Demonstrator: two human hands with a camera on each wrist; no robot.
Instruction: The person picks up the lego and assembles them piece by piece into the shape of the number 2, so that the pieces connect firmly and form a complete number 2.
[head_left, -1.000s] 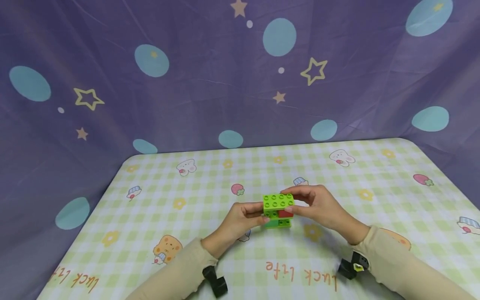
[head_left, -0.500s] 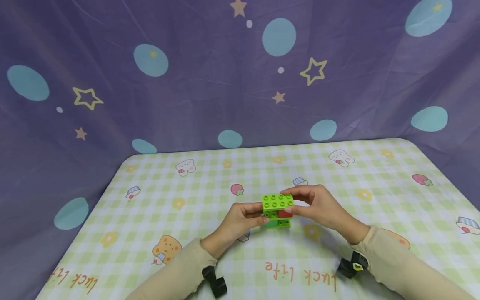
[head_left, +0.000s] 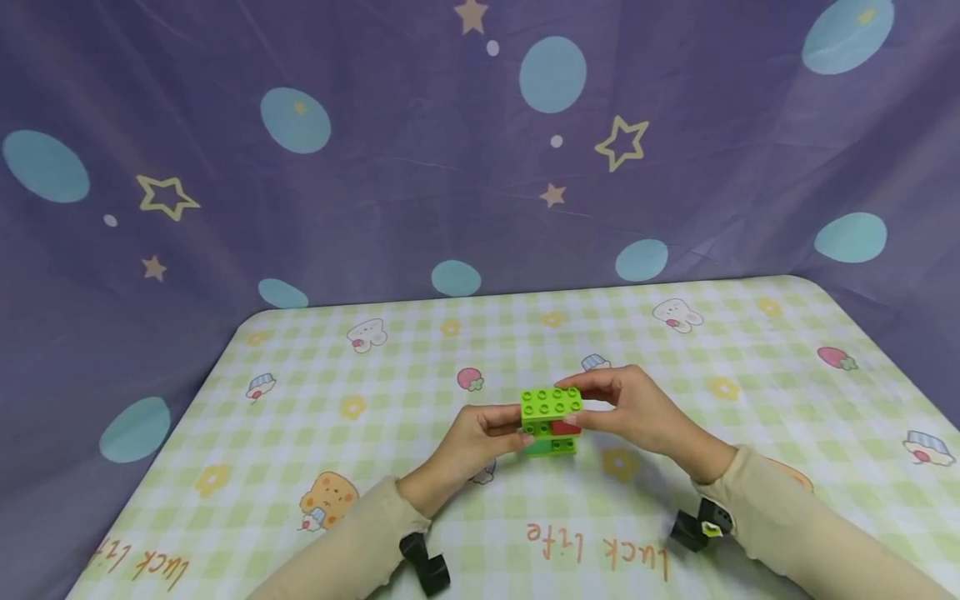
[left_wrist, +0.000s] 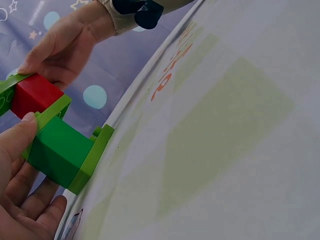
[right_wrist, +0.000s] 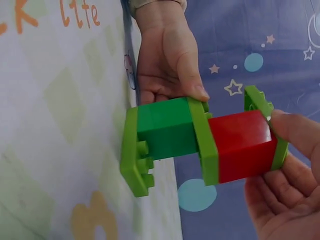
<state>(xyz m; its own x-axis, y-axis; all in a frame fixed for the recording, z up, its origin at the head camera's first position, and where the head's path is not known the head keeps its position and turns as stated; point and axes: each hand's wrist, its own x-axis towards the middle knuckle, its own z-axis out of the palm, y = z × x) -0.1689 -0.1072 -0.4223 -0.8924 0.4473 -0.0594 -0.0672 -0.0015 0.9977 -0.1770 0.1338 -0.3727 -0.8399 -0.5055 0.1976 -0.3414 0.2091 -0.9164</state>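
A small stack of toy building bricks stands on the cloth between the two hands in the head view. From bottom to top it has a light-green plate (right_wrist: pixel 131 155), a dark-green block (right_wrist: pixel 167 127) on the left, a second light-green plate (right_wrist: pixel 204 142), a red block (right_wrist: pixel 245 145) on the right, and a light-green top plate (head_left: pixel 551 402) with studs. My left hand (head_left: pixel 468 446) holds the stack's left side, its thumb at the middle plate. At the upper right, my right hand (head_left: pixel 641 412) pinches the top plate and red block between thumb and fingers.
The table wears a green-checked cloth (head_left: pixel 405 358) printed with cartoon food, flowers and lettering. A purple curtain (head_left: pixel 420 192) with stars and ovals hangs behind its far edge. Black devices (head_left: pixel 426 564) are strapped at both wrists.
The head view has shifted slightly, so everything sits a little further left. Both hands keep their hold on the brick stack, which looks the same.
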